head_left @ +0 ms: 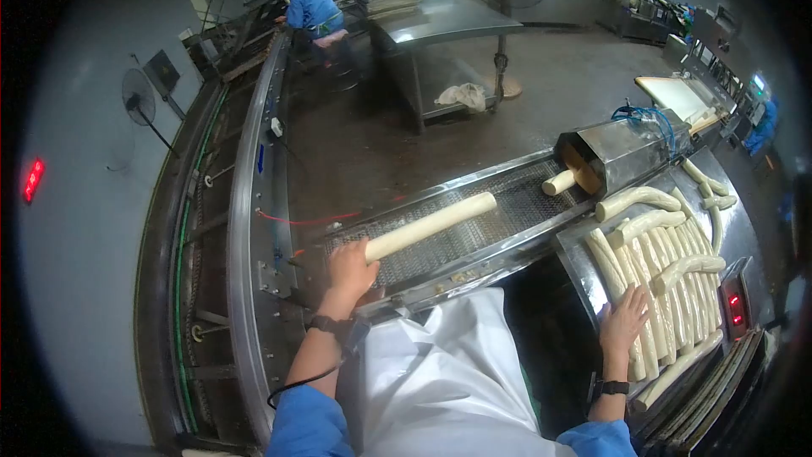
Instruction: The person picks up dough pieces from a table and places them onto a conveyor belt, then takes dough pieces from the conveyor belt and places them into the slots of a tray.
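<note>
My left hand (351, 269) is closed around the near end of a long, pale dough log (436, 224), which lies slantwise along a metal mesh conveyor (507, 218). My right hand (623, 322) rests with fingers apart on the left side of a row of similar glossy dough logs (668, 288), laid side by side on a steel table (584, 275). Several curved pieces lie across the top of that row. Farther up the belt, a short dough piece (560, 183) pokes out of the opening of a metal housing (622, 152).
A steel rail (245, 228) and a long line with a green strip run along the left. Beyond the conveyor stands a steel table (448, 21); a person in blue (313, 8) bends at the far left. A red display (734, 309) and stacked dark trays (710, 398) are at right.
</note>
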`<action>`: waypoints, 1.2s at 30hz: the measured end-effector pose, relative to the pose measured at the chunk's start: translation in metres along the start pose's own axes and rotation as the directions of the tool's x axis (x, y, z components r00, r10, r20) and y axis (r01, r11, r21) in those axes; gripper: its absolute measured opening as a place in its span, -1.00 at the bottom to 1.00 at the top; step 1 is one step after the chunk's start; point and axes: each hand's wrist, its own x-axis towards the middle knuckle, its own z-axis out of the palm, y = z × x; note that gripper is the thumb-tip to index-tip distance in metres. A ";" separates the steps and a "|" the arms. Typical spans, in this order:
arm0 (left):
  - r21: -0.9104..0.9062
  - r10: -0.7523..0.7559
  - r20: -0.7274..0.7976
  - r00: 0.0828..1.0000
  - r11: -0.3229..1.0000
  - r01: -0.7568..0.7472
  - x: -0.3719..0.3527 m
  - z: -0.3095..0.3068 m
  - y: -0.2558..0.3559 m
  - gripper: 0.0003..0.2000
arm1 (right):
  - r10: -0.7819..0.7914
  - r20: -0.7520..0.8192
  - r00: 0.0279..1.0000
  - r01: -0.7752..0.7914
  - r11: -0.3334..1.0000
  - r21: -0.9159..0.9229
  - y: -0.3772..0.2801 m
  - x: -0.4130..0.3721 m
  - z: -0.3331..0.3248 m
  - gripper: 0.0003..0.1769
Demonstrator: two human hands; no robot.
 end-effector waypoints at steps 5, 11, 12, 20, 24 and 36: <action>-0.122 0.020 -0.050 0.999 0.992 -0.026 -0.020 0.010 0.006 -0.48 | -0.021 -0.081 0.996 0.026 0.998 0.054 -0.008 0.004 0.012 -0.19; -0.187 0.066 -0.109 0.992 0.979 -0.086 -0.054 -0.002 -0.017 -0.53 | -0.265 -0.245 0.933 0.343 0.863 0.371 -0.048 -0.015 0.003 -0.29; -0.212 0.031 -0.096 0.995 0.976 -0.051 -0.061 -0.009 -0.022 -0.55 | -0.300 -0.229 0.926 0.375 0.791 0.483 -0.055 -0.021 0.002 -0.30; -0.338 -0.270 -0.018 0.963 0.908 0.248 -0.102 0.013 -0.100 -0.61 | -0.463 0.029 0.886 0.205 0.447 0.871 -0.097 -0.058 0.001 -0.47; -0.835 -0.435 0.194 0.879 0.397 0.381 -0.104 0.051 -0.120 -0.65 | -0.563 0.102 0.820 0.079 0.288 0.954 -0.127 -0.071 0.020 -0.50; -0.981 -0.629 0.177 0.757 -0.052 0.186 -0.103 -0.041 -0.061 -0.68 | -0.744 0.410 0.527 -0.336 0.261 0.905 -0.133 -0.083 0.009 -0.56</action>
